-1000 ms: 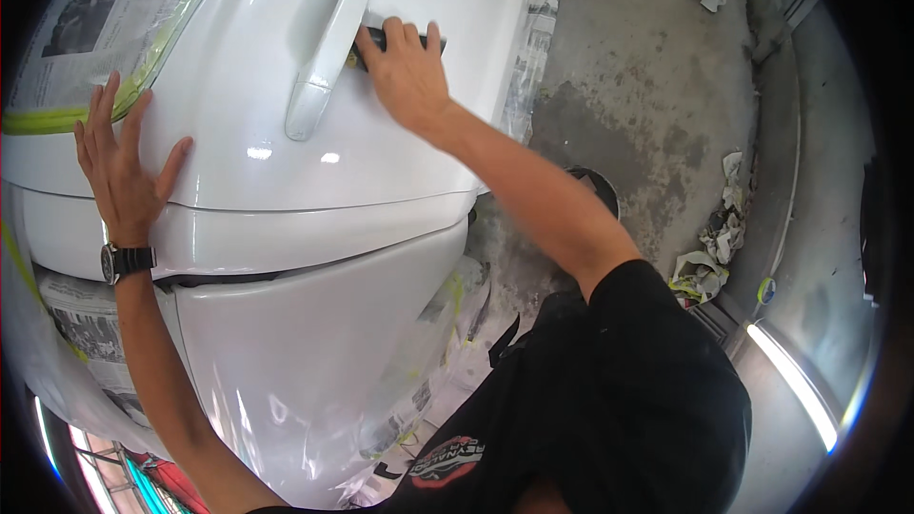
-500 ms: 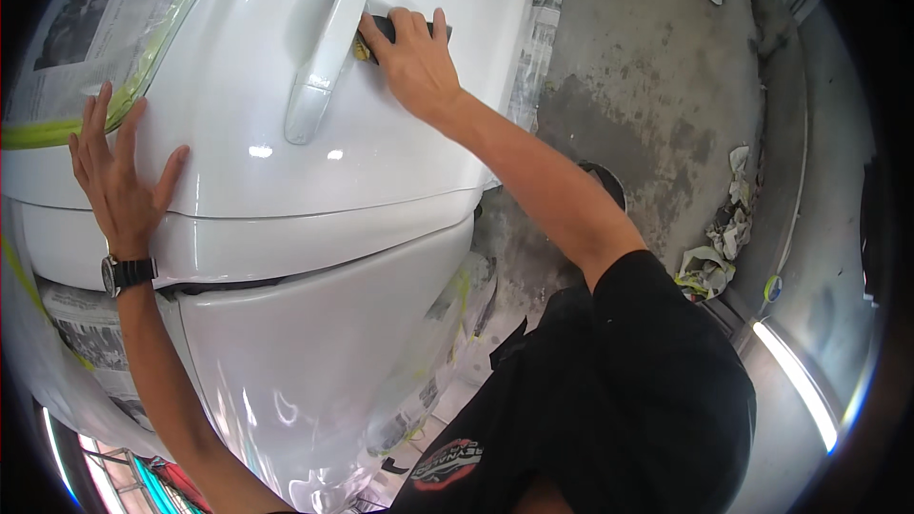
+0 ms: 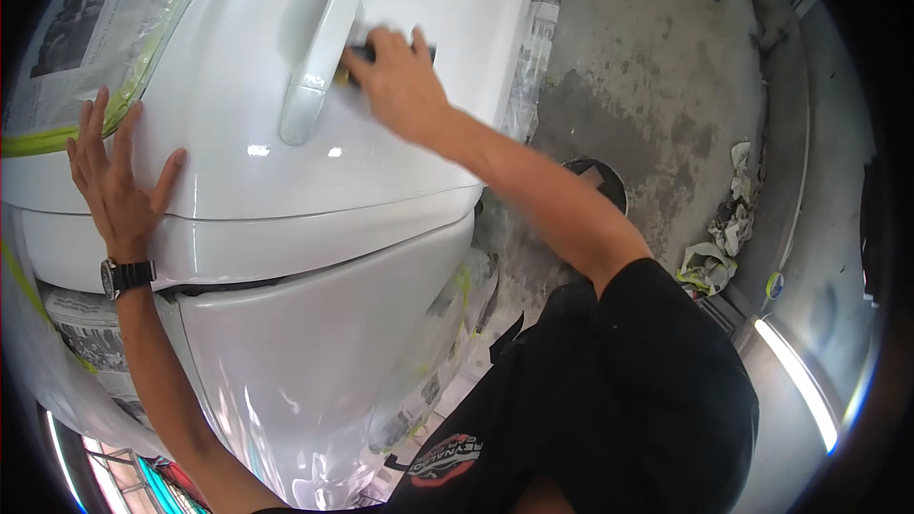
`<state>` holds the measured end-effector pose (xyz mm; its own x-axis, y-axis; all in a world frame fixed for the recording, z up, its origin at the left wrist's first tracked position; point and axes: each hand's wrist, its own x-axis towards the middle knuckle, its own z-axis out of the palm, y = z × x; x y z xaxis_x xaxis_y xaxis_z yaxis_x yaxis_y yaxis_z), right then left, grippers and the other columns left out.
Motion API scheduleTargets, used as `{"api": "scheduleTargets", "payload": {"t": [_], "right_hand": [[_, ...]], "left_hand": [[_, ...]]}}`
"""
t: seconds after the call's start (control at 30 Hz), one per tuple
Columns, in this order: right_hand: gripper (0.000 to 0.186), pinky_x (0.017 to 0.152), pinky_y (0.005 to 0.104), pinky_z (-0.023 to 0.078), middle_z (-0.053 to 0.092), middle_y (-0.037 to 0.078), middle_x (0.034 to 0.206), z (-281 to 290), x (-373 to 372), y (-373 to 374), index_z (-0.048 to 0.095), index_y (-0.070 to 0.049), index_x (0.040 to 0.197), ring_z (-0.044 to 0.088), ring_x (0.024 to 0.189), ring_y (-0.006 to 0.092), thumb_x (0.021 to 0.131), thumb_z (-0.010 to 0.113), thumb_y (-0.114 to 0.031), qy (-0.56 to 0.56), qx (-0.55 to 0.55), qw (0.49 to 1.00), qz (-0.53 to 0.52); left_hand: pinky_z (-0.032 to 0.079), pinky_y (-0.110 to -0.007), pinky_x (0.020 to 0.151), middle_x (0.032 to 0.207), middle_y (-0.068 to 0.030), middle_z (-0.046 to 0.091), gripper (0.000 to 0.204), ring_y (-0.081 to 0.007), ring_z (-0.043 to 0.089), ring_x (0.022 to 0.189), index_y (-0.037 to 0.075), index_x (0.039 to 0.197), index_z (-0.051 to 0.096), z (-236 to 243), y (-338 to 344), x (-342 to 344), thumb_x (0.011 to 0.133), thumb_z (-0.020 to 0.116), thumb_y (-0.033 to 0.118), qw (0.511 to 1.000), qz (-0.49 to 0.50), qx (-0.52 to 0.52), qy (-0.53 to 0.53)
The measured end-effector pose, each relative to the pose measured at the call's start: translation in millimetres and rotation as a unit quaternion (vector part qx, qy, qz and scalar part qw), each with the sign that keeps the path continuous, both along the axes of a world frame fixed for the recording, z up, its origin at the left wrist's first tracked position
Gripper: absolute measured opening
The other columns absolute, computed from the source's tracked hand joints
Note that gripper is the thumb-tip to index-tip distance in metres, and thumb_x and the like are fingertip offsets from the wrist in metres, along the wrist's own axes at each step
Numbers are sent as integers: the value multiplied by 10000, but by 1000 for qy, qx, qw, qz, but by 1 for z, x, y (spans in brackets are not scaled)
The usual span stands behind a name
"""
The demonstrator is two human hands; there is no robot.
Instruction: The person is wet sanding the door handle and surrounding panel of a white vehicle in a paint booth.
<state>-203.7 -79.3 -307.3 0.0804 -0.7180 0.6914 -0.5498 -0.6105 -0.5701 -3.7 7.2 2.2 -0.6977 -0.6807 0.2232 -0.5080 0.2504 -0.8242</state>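
Note:
My right hand (image 3: 404,86) grips a dark sanding block (image 3: 365,53) with a yellow lower edge, flat against a glossy white car door (image 3: 238,105). The block is partly covered by my fingers and slightly blurred. It lies close beside the right side of the white door handle (image 3: 322,62). Farther left, my left hand (image 3: 116,171) rests on the door with its fingers spread, holding nothing. Its fingertips touch the yellow-green masking tape (image 3: 122,100) along the window edge. A dark watch (image 3: 129,275) is on my left wrist.
Newspaper and clear plastic sheet (image 3: 124,29) cover the window. Below the door is a white lower body panel (image 3: 286,352). A round dark bucket (image 3: 614,192) stands on the grey floor (image 3: 647,67) under my right arm. Crumpled masking paper (image 3: 709,266) lies by the wall.
My right hand has slid the sanding block down the door and a little left, along the handle. My left hand has stayed in place. More of the bucket shows.

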Motion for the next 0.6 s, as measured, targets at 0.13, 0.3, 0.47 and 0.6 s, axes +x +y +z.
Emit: {"api": "scheduleTargets", "payload": {"t": [0.13,0.3,0.47,0.6], "right_hand": [[500,1067,718,351,527,159,1101,-9,-18,-25,589,-166,1399,570,1081,342,912,561,-59,24,-62,996,-52],[509,1083,698,359,538,158,1136,-2,-1,3,599,-177,1388,572,1084,345,901,556,-36,-23,17,999,-14],[583,1082,687,354,551,138,1141,-16,-19,-53,553,-231,1450,567,1098,343,901,580,-35,-35,-59,995,-78],[613,1094,711,310,528,166,1111,-25,-27,-36,500,-249,1494,565,1034,338,939,530,9,-117,46,990,-65]], "left_hand": [[200,-593,1231,1614,-77,393,681,-307,321,1511,217,1420,587,-1,-3,-2,820,803,455,1000,-19,1,1],[204,-596,1232,1616,-73,390,687,-308,314,1515,223,1424,584,-1,0,5,815,810,446,1000,-7,-4,1],[198,-575,1239,1615,-72,388,692,-297,315,1514,212,1393,606,-2,-4,1,787,829,461,1000,0,-4,5],[201,-573,1239,1615,-73,390,690,-295,323,1510,216,1395,605,-1,-1,2,788,829,455,1000,10,-4,5]]}}
